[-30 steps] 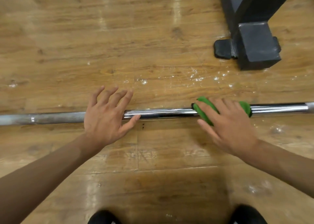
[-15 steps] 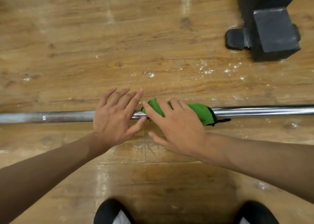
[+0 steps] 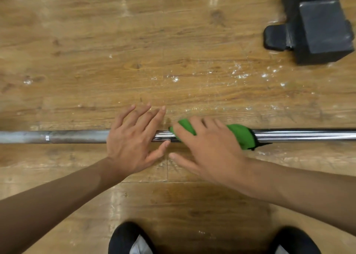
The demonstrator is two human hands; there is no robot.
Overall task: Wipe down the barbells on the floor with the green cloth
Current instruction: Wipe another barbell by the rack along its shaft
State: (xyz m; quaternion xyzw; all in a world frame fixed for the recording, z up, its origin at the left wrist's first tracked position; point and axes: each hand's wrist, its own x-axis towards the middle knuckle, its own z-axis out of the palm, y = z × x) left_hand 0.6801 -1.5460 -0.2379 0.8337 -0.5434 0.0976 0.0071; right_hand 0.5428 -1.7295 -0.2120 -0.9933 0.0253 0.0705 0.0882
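Mid-wipe over a barbell [image 3: 308, 135] lying on the wooden floor [image 3: 173, 41]: the right hand [image 3: 208, 149] bears the green cloth [image 3: 240, 136] down on the shiny middle of the shaft, its fingers [image 3: 194, 122] curled over cloth and bar, the thumb stretched apart on the near side. The left hand [image 3: 133, 140] lies flat across the bar just beside it, fingers [image 3: 142, 117] straight and slightly spread, apparently steadying. The duller stretch to the left looks unwiped; reaching it likely calls for the left hand to give way.
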